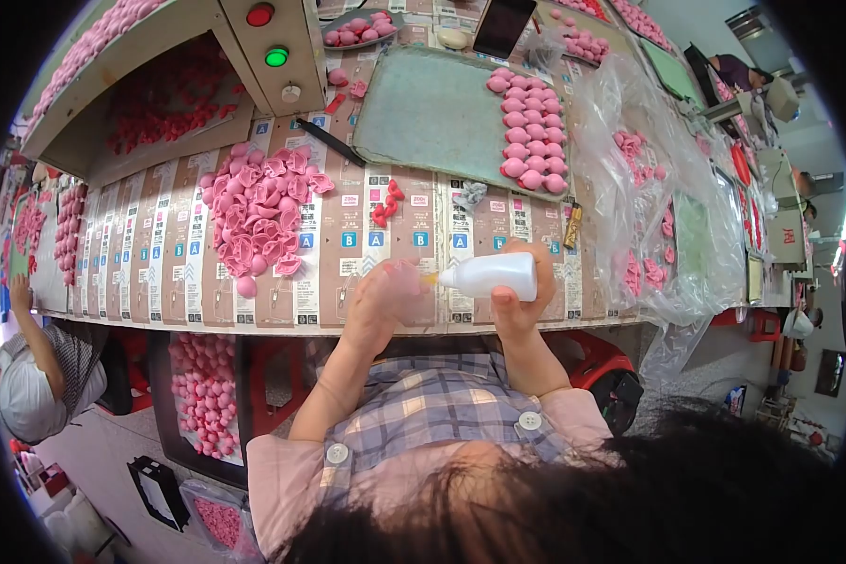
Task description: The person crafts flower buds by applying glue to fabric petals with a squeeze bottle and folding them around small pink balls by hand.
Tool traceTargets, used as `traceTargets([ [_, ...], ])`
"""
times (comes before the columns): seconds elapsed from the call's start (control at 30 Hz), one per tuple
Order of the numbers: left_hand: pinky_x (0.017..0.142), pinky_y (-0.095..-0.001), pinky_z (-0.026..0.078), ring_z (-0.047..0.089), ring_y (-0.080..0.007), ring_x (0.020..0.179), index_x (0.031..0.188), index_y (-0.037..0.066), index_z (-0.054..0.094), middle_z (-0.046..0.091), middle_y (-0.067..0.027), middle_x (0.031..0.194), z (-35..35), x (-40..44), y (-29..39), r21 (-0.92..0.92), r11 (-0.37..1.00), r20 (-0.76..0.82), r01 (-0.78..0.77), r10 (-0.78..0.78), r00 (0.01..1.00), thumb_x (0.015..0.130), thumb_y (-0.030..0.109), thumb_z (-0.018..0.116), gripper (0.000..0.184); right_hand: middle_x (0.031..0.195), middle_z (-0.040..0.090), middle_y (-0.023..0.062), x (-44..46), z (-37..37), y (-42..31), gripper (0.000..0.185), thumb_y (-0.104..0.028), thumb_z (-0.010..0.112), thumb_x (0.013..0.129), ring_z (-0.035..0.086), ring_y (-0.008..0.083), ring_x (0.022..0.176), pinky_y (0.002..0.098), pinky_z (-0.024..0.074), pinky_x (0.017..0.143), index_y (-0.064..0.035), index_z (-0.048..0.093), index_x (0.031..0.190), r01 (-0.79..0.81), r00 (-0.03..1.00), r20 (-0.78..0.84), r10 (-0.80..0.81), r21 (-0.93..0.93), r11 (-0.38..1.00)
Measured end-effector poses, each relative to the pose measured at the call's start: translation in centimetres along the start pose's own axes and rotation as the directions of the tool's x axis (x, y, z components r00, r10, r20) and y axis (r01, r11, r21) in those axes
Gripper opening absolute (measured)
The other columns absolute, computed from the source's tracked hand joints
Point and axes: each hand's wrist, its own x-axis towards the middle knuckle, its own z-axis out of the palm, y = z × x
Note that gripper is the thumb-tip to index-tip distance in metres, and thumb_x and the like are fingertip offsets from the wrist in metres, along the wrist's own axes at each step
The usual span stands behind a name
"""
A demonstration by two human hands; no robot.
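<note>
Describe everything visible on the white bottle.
White, slightly translucent bottle, plastic by its look; rounded body, narrower nozzle, yellowish tip. No label on the visible side; contents can't be told. It's held roughly horizontal at the table's near edge, nozzle toward the left hand. The right hand grips the body, fingers on opposite sides. Whether the tip touches the blurred pink piece in the left hand is unclear.

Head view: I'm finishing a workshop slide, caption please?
Right hand aims a white bottle toward a blurred pink piece in the left hand, near heaped pink shells.
</note>
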Motion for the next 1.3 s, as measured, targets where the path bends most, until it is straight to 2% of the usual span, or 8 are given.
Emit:
traceTargets([
  [0.23,0.074,-0.0302,0.048,0.058,-0.0175,0.084,0.113,-0.003,0.045,0.057,-0.0086,0.096,-0.7,0.2,-0.4,-0.034,0.999,0.008,0.01,-0.01,1.0,0.088,0.032,0.045,0.043,0.074,0.055,0.0101,0.2,0.3,-0.9,0.042,-0.03,0.072,0.068,0.054,0.0188,0.06,0.0271,0.0422,0.053,0.0009,0.051,0.087,0.054,0.996,0.084,-0.044,-0.128,0.99],
  [0.63,0.075,-0.0288,0.047,0.057,-0.0158,0.086,0.114,-0.003,0.044,0.057,-0.0077,0.095,-0.8,0.3,-0.1,-0.031,0.999,0.021,-0.03,0.031,0.999,0.088,0.032,0.046,0.044,0.073,0.055,0.0105,0.1,0.1,-0.9,0.039,-0.03,0.072,0.069,0.054,0.0196,0.06,0.0265,0.0417,0.053,0.0001,0.052,0.084,0.075,0.993,0.099,-0.06,-0.156,0.985],
  [0.83,0.082,-0.0298,0.043,0.054,-0.0157,0.091,0.114,-0.002,0.046,0.055,-0.0076,0.099,-2.2,0.7,0.2,-0.05,0.995,0.025,-0.083,0.084,0.996,0.088,0.03,0.045,0.041,0.084,0.053,0.0056,0.6,-1.6,-0.3,0.034,-0.021,0.068,0.072,0.052,0.0109,0.072,0.0228,0.0419,0.062,0.0007,0.05,0.091,-0.07,0.99,-0.12,0.071,0.015,0.997],
  [0.97,0.081,-0.0299,0.045,0.055,-0.0171,0.09,0.116,-0.003,0.043,0.056,-0.009,0.098,-2.7,0.9,1.0,-0.123,0.985,-0.003,-0.124,0.124,0.992,0.088,0.03,0.045,0.043,0.091,0.052,0.0055,3.1,-3.3,1.0,0.031,-0.009,0.063,0.074,0.052,0.0112,0.081,0.0235,0.0422,0.071,0.0003,0.049,0.1,-0.238,0.969,-0.111,0.222,-0.163,0.957],
  [1.07,0.079,-0.0308,0.047,0.056,-0.019,0.089,0.118,-0.003,0.041,0.056,-0.0104,0.096,-2.4,0.9,1.3,-0.138,0.98,0.006,-0.144,0.146,0.989,0.088,0.031,0.047,0.046,0.096,0.053,0.0077,2.9,-4.7,4.6,0.036,-0.008,0.063,0.073,0.053,0.014,0.086,0.0265,0.0418,0.077,0.0011,0.049,0.105,-0.406,0.914,-0.012,0.406,-0.087,0.91],
  [1.13,0.078,-0.0316,0.046,0.055,-0.0195,0.089,0.118,-0.003,0.042,0.055,-0.0107,0.097,-2.9,0.8,1.0,-0.194,0.972,-0.019,-0.135,0.134,0.991,0.086,0.031,0.049,0.047,0.099,0.054,0.0104,1.7,-5.7,7.6,0.042,-0.009,0.064,0.072,0.053,0.0192,0.089,0.0301,0.0409,0.081,0.0006,0.047,0.109,-0.318,0.937,0.021,0.349,-0.362,0.876],
  [1.2,0.076,-0.0313,0.046,0.054,-0.019,0.088,0.118,-0.002,0.041,0.055,-0.0098,0.096,-4.0,1.1,0.6,-0.186,0.975,-0.04,-0.118,0.113,0.993,0.085,0.031,0.051,0.048,0.1,0.054,0.0133,1.2,-5.4,8.0,0.047,-0.012,0.065,0.07,0.053,0.0246,0.092,0.0334,0.0401,0.084,-0.0011,0.046,0.112,-0.219,0.958,0.052,0.281,-0.499,0.838],
  [1.3,0.075,-0.0297,0.045,0.053,-0.0168,0.083,0.117,-0.002,0.042,0.054,-0.008,0.093,-3.1,1.2,1.2,-0.17,0.976,-0.027,-0.135,0.132,0.991,0.085,0.029,0.052,0.046,0.103,0.053,0.0142,0.9,-4.8,6.4,0.048,-0.015,0.065,0.071,0.052,0.0277,0.095,0.0353,0.0395,0.084,-0.0044,0.046,0.113,-0.361,0.901,0.039,0.432,-0.484,0.797],
])
